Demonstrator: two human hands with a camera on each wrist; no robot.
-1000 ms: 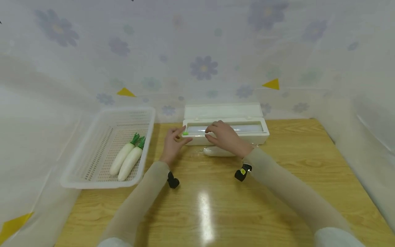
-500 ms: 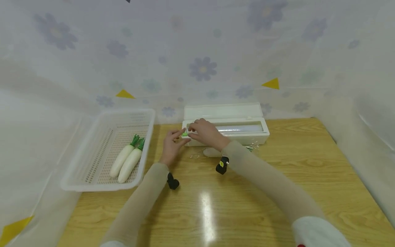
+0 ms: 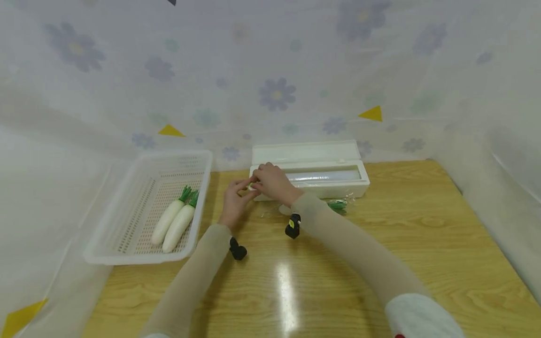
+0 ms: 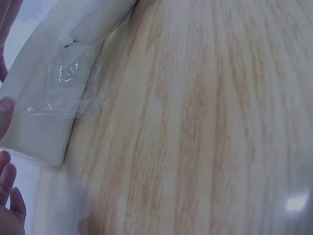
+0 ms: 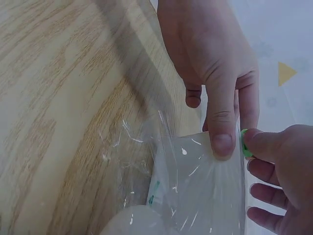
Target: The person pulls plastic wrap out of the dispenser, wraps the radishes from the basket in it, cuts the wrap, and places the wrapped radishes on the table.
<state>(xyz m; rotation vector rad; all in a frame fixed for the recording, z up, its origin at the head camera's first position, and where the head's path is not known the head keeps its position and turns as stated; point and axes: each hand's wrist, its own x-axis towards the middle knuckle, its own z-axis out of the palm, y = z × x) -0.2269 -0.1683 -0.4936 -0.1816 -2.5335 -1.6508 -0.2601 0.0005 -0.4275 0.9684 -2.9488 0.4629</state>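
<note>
A white plastic wrap dispenser [image 3: 342, 191] lies across the back of the table, its lid [image 3: 306, 151] raised and a film roll [image 3: 325, 176] inside. My left hand [image 3: 234, 204] grips its left end; in the right wrist view the left thumb [image 5: 222, 142] presses the film-covered front face. At that same end my right hand [image 3: 275, 184] pinches the green slide cutter [image 5: 246, 143], which the fingers mostly cover in the head view. Along the dispenser's front lies a white radish [image 3: 285, 210] under clear film [image 5: 164, 176], partly hidden by my right wrist; its green tops [image 3: 338, 205] show.
On the left, a white perforated basket [image 3: 139, 258] holds two white radishes [image 3: 178, 227] with green tops. Behind the dispenser hangs a flowered plastic sheet [image 3: 276, 94]. The wooden table [image 3: 338, 291] extends in front and to the right.
My right hand has moved left along the dispenser's front edge to the green slide cutter beside my left hand. The radish's green tops have come into view. My left hand has stayed in place.
</note>
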